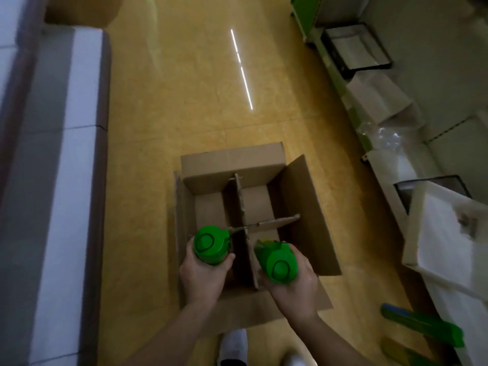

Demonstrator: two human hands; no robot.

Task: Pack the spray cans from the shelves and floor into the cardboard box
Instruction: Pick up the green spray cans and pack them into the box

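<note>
Open brown cardboard box [298, 207] stands on the yellow floor [171, 101], flaps out, with a crossed cardboard divider [241, 204] splitting it into four cells. All visible cells look empty; the near ones are partly hidden by the hands. Left hand [202, 273] is wrapped around a green-capped spray can [210, 244], held upright over the near-left cell, base not visible. Right hand [290, 281] grips a second green-capped spray can [276, 262], tilted, cap towards the camera, over the near-right cell beside the divider. Neither can appears seated yet; judged as the first pair going in, so packing is at its start. More green cans [422, 326] lie on the floor at lower right, near the white shelving [449, 247]; image there is blurred, count uncertain. Remaining: lower both cans, then fetch the floor cans and any on the shelves, which cannot be made out here.
</note>
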